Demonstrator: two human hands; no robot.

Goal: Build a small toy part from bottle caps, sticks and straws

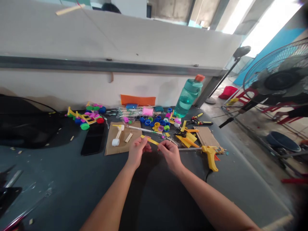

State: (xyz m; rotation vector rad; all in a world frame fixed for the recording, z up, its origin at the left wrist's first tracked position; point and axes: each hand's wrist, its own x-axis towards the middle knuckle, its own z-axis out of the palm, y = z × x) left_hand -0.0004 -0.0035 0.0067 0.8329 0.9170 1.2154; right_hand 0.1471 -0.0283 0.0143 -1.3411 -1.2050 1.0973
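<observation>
Two bare forearms reach in from the near side of a dark grey counter [60, 189], slanting toward each other until the hands nearly meet over its middle. The left hand [136, 153] pinches one end of a narrow, flat yellow strip [150, 140] between thumb and fingers, its remaining fingers curled loosely beneath. The right hand [172, 156] grips the opposite end in the same manner, thumb uppermost and pointing inward, knuckles bent and wrist angled toward the left. Held between the two, the strip spans the small gap from hand to hand, tilting slightly downward toward the right hand.

Just beside the left hand lies a flat brown cardboard piece [124, 149], bearing short pale wooden sticks [128, 137] and a small stick assembly with white round caps [115, 141]; a black, glossy-screened phone [93, 139] rests beyond it. To the right of the right hand, a yellow glue gun [211, 157] with an orange trigger lies on the counter. Past the fingertips, blue, yellow, purple and green plastic bottle caps [147, 123] sit clustered, near a translucent teal water bottle [189, 98] with an orange lid, standing by the white partition [84, 86].
</observation>
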